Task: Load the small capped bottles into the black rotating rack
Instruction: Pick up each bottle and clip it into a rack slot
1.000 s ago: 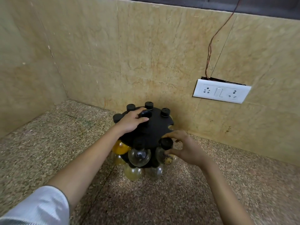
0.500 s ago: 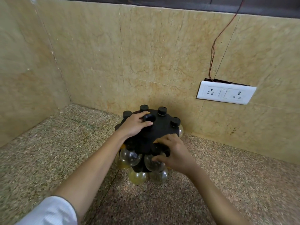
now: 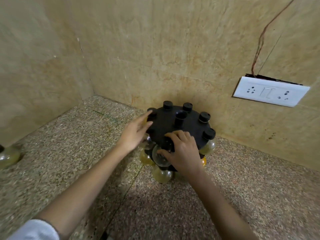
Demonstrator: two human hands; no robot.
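Note:
The black rotating rack (image 3: 188,129) stands on the granite counter near the wall, its centre knob (image 3: 180,118) uncovered. Several small round bottles with black caps hang around its rim, for example one capped bottle (image 3: 204,117) at the back right, and yellowish bottles (image 3: 161,174) hang on the lower tier. My right hand (image 3: 183,151) is at the front rim, fingers curled over the cap of a clear bottle (image 3: 158,159) and thumb on its round body. My left hand (image 3: 134,134) lies with spread fingers against the rack's left rim, holding nothing. A loose yellowish bottle (image 3: 8,155) sits at the far left.
Beige marble walls meet in a corner behind the rack. A white socket plate (image 3: 270,91) hangs loose on the right wall with a wire (image 3: 259,49) running up from it. The speckled counter (image 3: 69,153) stretches left and toward me.
My left hand has let go of the centre knob and slid to the left rim with fingers spread. My right hand stays on the clear bottle at the front rim.

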